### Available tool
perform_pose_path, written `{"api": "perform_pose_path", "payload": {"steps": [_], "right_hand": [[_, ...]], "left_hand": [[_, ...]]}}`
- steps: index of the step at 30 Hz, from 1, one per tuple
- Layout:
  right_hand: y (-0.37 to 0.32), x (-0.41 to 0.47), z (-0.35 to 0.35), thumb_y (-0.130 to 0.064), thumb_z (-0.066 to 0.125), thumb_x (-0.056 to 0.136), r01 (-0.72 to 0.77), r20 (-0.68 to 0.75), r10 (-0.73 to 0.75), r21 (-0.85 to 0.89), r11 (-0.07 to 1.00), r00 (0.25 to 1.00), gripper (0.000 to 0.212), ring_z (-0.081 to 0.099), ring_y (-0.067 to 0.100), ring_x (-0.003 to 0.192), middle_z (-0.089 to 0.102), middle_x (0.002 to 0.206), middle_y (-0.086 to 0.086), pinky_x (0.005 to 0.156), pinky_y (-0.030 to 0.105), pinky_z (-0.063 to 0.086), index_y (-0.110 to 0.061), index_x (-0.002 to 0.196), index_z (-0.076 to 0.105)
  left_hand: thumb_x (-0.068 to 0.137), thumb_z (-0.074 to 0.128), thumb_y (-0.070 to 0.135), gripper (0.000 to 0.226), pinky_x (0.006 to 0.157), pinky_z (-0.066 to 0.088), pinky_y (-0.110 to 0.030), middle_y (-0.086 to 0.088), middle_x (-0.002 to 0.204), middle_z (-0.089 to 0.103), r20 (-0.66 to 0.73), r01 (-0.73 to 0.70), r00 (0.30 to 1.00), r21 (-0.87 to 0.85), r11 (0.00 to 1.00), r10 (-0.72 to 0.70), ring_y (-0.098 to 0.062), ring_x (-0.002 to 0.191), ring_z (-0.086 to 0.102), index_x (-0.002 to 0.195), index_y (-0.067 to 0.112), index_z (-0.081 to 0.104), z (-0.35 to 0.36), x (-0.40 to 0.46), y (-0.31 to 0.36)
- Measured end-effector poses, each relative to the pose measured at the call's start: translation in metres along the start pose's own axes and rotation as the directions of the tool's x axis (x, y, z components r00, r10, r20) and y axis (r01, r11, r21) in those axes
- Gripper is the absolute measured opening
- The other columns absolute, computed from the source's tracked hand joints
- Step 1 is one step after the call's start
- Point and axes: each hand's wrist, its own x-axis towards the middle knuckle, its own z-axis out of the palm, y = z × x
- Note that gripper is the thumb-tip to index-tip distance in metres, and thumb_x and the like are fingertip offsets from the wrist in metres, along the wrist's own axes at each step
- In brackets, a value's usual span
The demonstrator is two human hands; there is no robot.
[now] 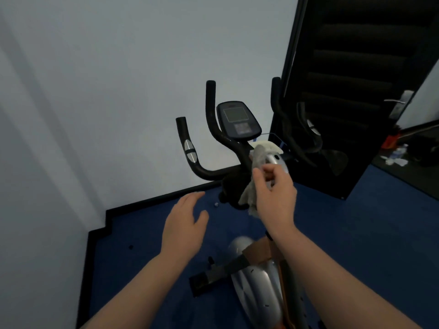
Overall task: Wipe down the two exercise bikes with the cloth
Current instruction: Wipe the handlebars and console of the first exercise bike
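An exercise bike (259, 279) with a silver body stands in front of me on the blue carpet. Its black handlebars (190, 148) and a dark console (237, 119) rise toward the wall. My right hand (275, 195) grips a crumpled pale grey cloth (257, 160) against the right handlebar, just below the console. The cloth hangs down past my fingers. My left hand (185, 224) hovers with fingers spread, left of the bike's stem, touching nothing. Only one bike shows.
A white wall runs along the left and back with a black skirting (142, 203). A glossy black door (351, 91) with a metal handle stands open at the right and mirrors the handlebars. Beyond it, small items lie on a dark floor (394, 157).
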Motion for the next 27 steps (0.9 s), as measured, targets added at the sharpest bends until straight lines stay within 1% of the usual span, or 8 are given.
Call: {"api": "perform_pose_path", "payload": {"steps": [4, 7, 12, 14, 17, 22, 25, 27], "right_hand": [[0.035, 0.010, 0.030, -0.031, 0.062, 0.092, 0.290, 0.243, -0.231, -0.240, 0.927, 0.942, 0.016, 0.053, 0.016, 0.106, 0.063, 0.100, -0.006, 0.095, 0.040, 0.041, -0.018, 0.100, 0.070], [0.063, 0.009, 0.038, -0.035, 0.056, 0.094, 0.435, 0.314, -0.349, -0.269, 0.859, 0.883, 0.024, 0.047, 0.018, 0.125, 0.062, 0.120, -0.002, 0.109, 0.048, 0.031, -0.019, 0.103, 0.072], [0.068, 0.026, 0.043, -0.049, 0.028, 0.099, 0.503, 0.468, -0.352, -0.247, 0.828, 0.811, 0.049, 0.021, 0.009, 0.145, 0.042, 0.148, -0.009, 0.120, 0.038, 0.003, -0.028, 0.136, 0.053], [0.063, 0.030, 0.054, -0.045, 0.024, 0.100, 0.548, 0.518, -0.342, -0.318, 0.774, 0.784, 0.050, 0.025, 0.009, 0.144, 0.043, 0.148, -0.009, 0.119, 0.039, 0.002, -0.028, 0.140, 0.049], [0.065, 0.019, 0.058, -0.035, 0.032, 0.100, 0.506, 0.431, -0.362, -0.289, 0.812, 0.827, 0.044, 0.036, 0.005, 0.138, 0.051, 0.142, -0.009, 0.119, 0.042, 0.010, -0.025, 0.136, 0.055], [0.092, -0.011, 0.050, -0.027, 0.044, 0.098, 0.502, 0.295, -0.433, -0.218, 0.837, 0.851, 0.035, 0.046, 0.003, 0.129, 0.058, 0.133, -0.010, 0.118, 0.039, 0.017, -0.022, 0.127, 0.063], [0.077, 0.010, 0.057, -0.025, 0.054, 0.092, 0.525, 0.207, -0.484, -0.256, 0.812, 0.850, 0.024, 0.059, 0.011, 0.101, 0.066, 0.107, -0.007, 0.096, 0.036, 0.034, -0.023, 0.108, 0.073], [0.063, 0.028, 0.066, -0.023, 0.056, 0.091, 0.522, 0.207, -0.481, -0.273, 0.808, 0.852, 0.024, 0.060, 0.013, 0.090, 0.065, 0.097, -0.005, 0.082, 0.034, 0.036, -0.023, 0.107, 0.073]], "left_hand": [[0.097, 0.052, 0.020, 0.040, 0.104, 0.037, -0.026, 0.016, 0.135, 0.049, -0.067, 0.082, 0.994, -0.120, 0.989, -0.091, -0.001, 0.123, 0.044, 0.136, 0.027, 0.048, 0.030, 0.030, 0.003], [0.097, 0.051, 0.022, 0.036, 0.097, 0.037, -0.017, 0.018, 0.130, 0.052, -0.096, 0.116, 0.986, -0.211, 0.971, -0.139, 0.005, 0.118, 0.047, 0.133, 0.030, 0.051, 0.046, 0.038, -0.001], [0.099, 0.047, 0.019, 0.028, 0.087, 0.039, -0.005, 0.022, 0.118, 0.058, -0.138, 0.090, 0.981, -0.314, 0.945, -0.139, 0.010, 0.110, 0.051, 0.122, 0.032, 0.057, 0.059, 0.055, 0.002], [0.099, 0.046, 0.018, 0.026, 0.087, 0.043, -0.011, 0.022, 0.111, 0.062, -0.144, 0.076, 0.980, -0.366, 0.927, -0.137, 0.006, 0.107, 0.055, 0.116, 0.032, 0.060, 0.064, 0.065, 0.005], [0.100, 0.046, 0.018, 0.022, 0.088, 0.047, -0.018, 0.020, 0.107, 0.063, -0.127, 0.031, 0.988, -0.370, 0.928, -0.084, 0.001, 0.104, 0.058, 0.113, 0.031, 0.059, 0.068, 0.072, 0.003], [0.101, 0.044, 0.018, 0.026, 0.088, 0.043, -0.010, 0.022, 0.111, 0.062, -0.090, -0.014, 0.996, -0.416, 0.909, -0.026, 0.000, 0.109, 0.058, 0.117, 0.034, 0.055, 0.074, 0.069, -0.010], [0.102, 0.043, 0.013, 0.028, 0.088, 0.045, -0.012, 0.020, 0.112, 0.062, -0.077, -0.030, 0.997, -0.430, 0.902, -0.004, -0.002, 0.109, 0.058, 0.118, 0.033, 0.055, 0.070, 0.072, -0.017], [0.102, 0.043, 0.013, 0.027, 0.090, 0.046, -0.016, 0.017, 0.112, 0.063, -0.074, -0.034, 0.997, -0.424, 0.905, 0.003, -0.005, 0.110, 0.059, 0.119, 0.028, 0.057, 0.069, 0.077, -0.019]]}}
